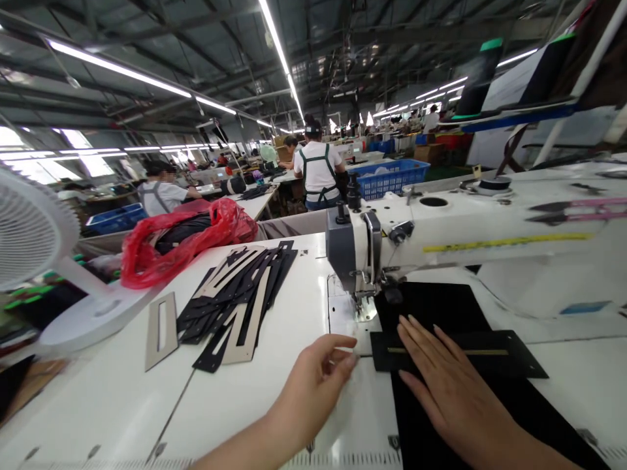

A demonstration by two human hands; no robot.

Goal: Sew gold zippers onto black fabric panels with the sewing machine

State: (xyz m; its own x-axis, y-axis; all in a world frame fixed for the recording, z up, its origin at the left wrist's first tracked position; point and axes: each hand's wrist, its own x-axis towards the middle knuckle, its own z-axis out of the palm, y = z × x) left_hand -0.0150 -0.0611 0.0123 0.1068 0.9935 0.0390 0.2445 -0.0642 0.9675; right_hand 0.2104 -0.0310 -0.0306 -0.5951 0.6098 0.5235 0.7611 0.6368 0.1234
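Observation:
My right hand (450, 378) lies flat, fingers spread, on a black slotted sewing template (490, 352) that rests on a black fabric panel (426, 307). My left hand (313, 372) hovers, slightly curled and holding nothing, just left of the template near the presser foot (365, 307) of a white industrial sewing machine (357, 254). The fabric's edge sits close to the needle area. A pile of black and beige cut templates (235, 303) lies on the white sewing table (112, 398) to my left, and a single beige card template (160, 329) lies beside it.
A white fan (34, 228) stands at the far left, beside a red plastic bag (186, 245) of dark items. Pink-handled snips (578, 212) lie at the right. Co-workers (318, 166) sit at other tables beyond, near a blue plastic crate (386, 179).

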